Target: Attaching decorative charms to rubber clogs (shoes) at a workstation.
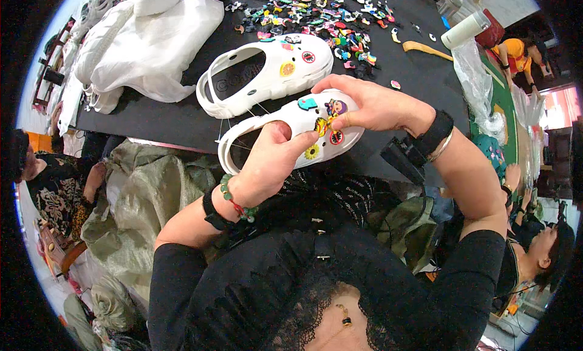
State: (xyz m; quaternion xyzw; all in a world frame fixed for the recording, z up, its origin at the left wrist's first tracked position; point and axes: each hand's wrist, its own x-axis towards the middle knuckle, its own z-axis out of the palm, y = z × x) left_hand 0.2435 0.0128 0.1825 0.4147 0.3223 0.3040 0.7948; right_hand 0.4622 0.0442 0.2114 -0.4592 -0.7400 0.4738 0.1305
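Two white clogs with holes in their uppers are before me, their heel straps toward the left. My left hand grips the nearer clog, its fingers inside the foot opening and its thumb on the upper. Over the toe is my right hand, holding the clog with its thumb pressed among the charms. Those include a sunflower charm, a turquoise charm, a purple-haired figure charm and a round red charm. The farther clog lies on the black table, bearing an orange-slice charm and others.
Many loose colourful charms are spread at the table's far side. White plastic bags lie at the left. A curved wooden stick and pale tumbler are at the right. Large sacks stand below the table; other people sit nearby.
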